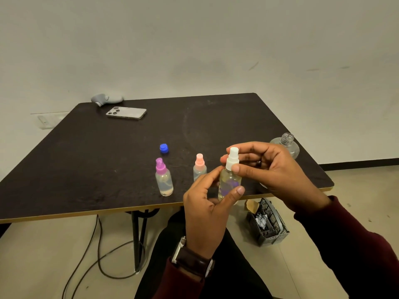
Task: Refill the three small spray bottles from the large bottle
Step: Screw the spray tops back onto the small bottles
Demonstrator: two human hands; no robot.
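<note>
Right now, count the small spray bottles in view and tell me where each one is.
3. The purple-capped bottle stands near the table's front edge; the pink-capped bottle stands to its right; the white-capped bottle is held in both hands. None seems hidden.

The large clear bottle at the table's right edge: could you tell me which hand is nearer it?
Right. The right hand overlaps the large bottle in view; the left hand is lower left.

Head view: worn at head height, facing forward and down.
Range: close above the surface [86, 160] near edge.
</note>
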